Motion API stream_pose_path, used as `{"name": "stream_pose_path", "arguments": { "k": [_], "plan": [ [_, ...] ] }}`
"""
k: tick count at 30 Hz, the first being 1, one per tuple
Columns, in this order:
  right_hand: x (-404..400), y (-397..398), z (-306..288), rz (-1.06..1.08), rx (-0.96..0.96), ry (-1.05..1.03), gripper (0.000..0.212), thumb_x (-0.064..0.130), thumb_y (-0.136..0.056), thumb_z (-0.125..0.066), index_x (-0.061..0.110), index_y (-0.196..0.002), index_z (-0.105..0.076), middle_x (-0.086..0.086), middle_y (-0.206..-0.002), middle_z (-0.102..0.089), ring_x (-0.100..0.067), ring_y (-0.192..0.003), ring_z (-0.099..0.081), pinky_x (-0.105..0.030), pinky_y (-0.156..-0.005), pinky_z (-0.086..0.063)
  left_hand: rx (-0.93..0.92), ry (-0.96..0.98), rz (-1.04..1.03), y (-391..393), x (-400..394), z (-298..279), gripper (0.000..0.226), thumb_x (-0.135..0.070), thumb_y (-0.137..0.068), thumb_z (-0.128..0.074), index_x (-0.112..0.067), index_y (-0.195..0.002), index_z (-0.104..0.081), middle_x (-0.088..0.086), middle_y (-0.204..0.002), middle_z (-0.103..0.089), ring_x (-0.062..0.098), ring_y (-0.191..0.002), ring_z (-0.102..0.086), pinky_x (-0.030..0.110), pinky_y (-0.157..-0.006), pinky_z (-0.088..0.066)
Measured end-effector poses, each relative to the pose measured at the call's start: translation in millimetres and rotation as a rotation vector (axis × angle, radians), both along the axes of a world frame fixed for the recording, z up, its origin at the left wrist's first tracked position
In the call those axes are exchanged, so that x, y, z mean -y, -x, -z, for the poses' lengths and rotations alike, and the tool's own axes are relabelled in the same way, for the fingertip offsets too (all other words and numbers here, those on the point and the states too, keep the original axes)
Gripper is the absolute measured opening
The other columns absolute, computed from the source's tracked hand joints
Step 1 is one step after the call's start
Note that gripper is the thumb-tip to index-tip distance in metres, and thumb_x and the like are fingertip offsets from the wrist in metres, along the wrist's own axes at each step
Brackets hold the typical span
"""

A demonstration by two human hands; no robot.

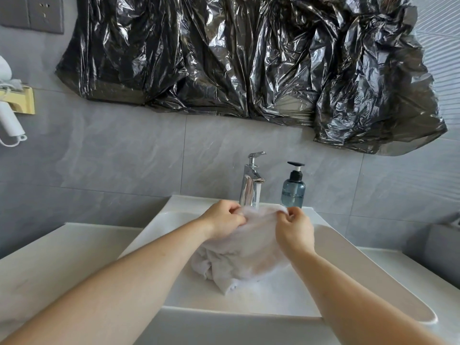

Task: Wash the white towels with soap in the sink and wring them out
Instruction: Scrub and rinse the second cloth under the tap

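Your faucet (251, 180) at twelve o'clock with soap bottle (293, 188) just beside at one, towel (244, 252) filling mid-basin, sink (348, 265) floor bare toward three o'clock

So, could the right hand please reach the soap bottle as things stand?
Probably yes: the soap bottle stands just behind the right hand with nothing between, but that hand grips the towel and must let go first.

soap bottle (293, 191) label print, unreadable

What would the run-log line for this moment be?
stage: rinsing | both hands grip white towel | left hand | right hand | faucet running
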State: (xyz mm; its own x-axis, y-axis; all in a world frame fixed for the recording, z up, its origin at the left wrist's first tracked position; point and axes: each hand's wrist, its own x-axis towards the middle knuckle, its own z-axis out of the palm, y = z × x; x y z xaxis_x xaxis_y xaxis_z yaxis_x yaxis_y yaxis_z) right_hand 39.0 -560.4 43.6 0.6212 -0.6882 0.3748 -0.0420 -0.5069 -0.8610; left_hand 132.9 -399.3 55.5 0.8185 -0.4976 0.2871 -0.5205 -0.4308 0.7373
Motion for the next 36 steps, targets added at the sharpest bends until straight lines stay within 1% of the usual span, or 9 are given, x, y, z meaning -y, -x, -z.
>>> {"name": "stream_pose_path", "arguments": {
  "k": [3, 7, 12, 19, 22, 25, 31, 34, 36],
  "plan": [
    [-2.1, 1.5, 2.4, -0.055, -0.102, 0.016, 0.016, 0.032, -0.092, -0.053, 0.018, -0.092, -0.061, -0.002, -0.087, -0.068, -0.026, -0.084, -0.064, -0.036, -0.076, -0.052, 0.150, 0.057, -0.067, -2.7, 4.6, 2.3, 0.008, -0.027, -0.085, -0.064, -0.026, -0.080, -0.057, -0.006, -0.099, -0.059, 0.017, -0.087, -0.058, 0.031, -0.081, -0.047],
    [-11.1, 2.1, 6.8, -0.336, -0.215, -0.023, 0.036, 0.029, -0.085, -0.067, 0.027, -0.119, -0.054, 0.003, -0.105, -0.068, -0.017, -0.087, -0.068, -0.027, -0.064, -0.048, 0.160, 0.109, 0.018, -2.5, 8.1, 5.2, 0.010, -0.023, -0.077, -0.060, -0.019, -0.086, -0.060, 0.004, -0.078, -0.065, 0.018, -0.066, -0.050, 0.034, -0.069, -0.046],
    [-11.0, -3.7, 10.4, -0.296, -0.196, 0.114, 0.013, 0.023, -0.091, -0.056, 0.021, -0.096, -0.069, 0.007, -0.070, -0.061, -0.015, -0.064, -0.057, -0.024, -0.055, -0.042, 0.254, 0.158, 0.057, -3.1, 9.8, 8.1, 0.017, -0.014, -0.081, -0.066, -0.023, -0.090, -0.077, -0.003, -0.079, -0.073, 0.005, -0.068, -0.056, 0.026, -0.068, -0.047],
    [-2.8, 0.2, -1.4, -0.069, 0.042, 0.004, 0.015, 0.020, -0.100, -0.042, 0.011, -0.096, -0.054, -0.002, -0.089, -0.062, -0.030, -0.090, -0.057, -0.036, -0.076, -0.042, -0.130, -0.167, 0.090, -6.6, 4.2, 9.6, 0.030, -0.051, -0.084, -0.067, -0.023, -0.076, -0.071, -0.008, -0.083, -0.067, 0.013, -0.080, -0.060, 0.030, -0.075, -0.046],
    [-4.6, 1.8, -2.2, -0.057, 0.048, 0.024, 0.014, 0.018, -0.099, -0.040, 0.012, -0.092, -0.049, -0.005, -0.088, -0.059, -0.032, -0.089, -0.056, -0.039, -0.076, -0.044, 0.004, -0.192, 0.048, -6.1, 7.4, 10.7, 0.022, -0.033, -0.095, -0.060, -0.020, -0.079, -0.065, -0.007, -0.080, -0.062, 0.017, -0.080, -0.055, 0.031, -0.069, -0.042],
    [-7.0, 3.6, -3.2, -0.094, -0.009, -0.004, 0.016, 0.023, -0.098, -0.039, 0.013, -0.103, -0.050, -0.007, -0.098, -0.061, -0.033, -0.096, -0.058, -0.042, -0.085, -0.048, 0.162, -0.031, -0.043, -5.5, 9.3, 12.6, 0.024, -0.041, -0.087, -0.056, -0.017, -0.086, -0.061, -0.004, -0.078, -0.064, 0.025, -0.078, -0.055, 0.035, -0.070, -0.046],
    [-15.2, 2.4, 4.8, -0.376, -0.146, -0.112, 0.059, 0.046, -0.071, -0.066, 0.036, -0.126, -0.050, -0.002, -0.107, -0.071, -0.021, -0.087, -0.070, -0.034, -0.076, -0.057, 0.632, 0.080, -0.065, -1.2, 3.9, 8.3, 0.008, -0.025, -0.099, -0.053, -0.030, -0.099, -0.059, -0.013, -0.093, -0.058, 0.020, -0.084, -0.061, 0.040, -0.073, -0.051],
    [-16.9, -2.9, 9.2, -0.390, -0.126, 0.050, 0.015, 0.039, -0.088, -0.068, 0.031, -0.100, -0.064, 0.010, -0.068, -0.063, -0.010, -0.058, -0.057, -0.026, -0.058, -0.047, 0.711, -0.001, -0.023, 3.2, 6.6, 7.3, 0.021, -0.023, -0.099, -0.051, -0.036, -0.110, -0.064, -0.015, -0.098, -0.049, 0.021, -0.087, -0.061, 0.038, -0.071, -0.049],
    [-13.8, -4.1, 9.8, -0.295, -0.120, 0.170, 0.022, 0.040, -0.093, -0.063, 0.022, -0.080, -0.061, 0.009, -0.059, -0.052, -0.012, -0.058, -0.050, -0.029, -0.057, -0.042, 0.685, -0.012, -0.018, 3.0, 8.9, 9.1, 0.020, -0.026, -0.100, -0.053, -0.036, -0.112, -0.065, -0.015, -0.100, -0.049, 0.021, -0.088, -0.060, 0.037, -0.073, -0.050]
  ]
}}
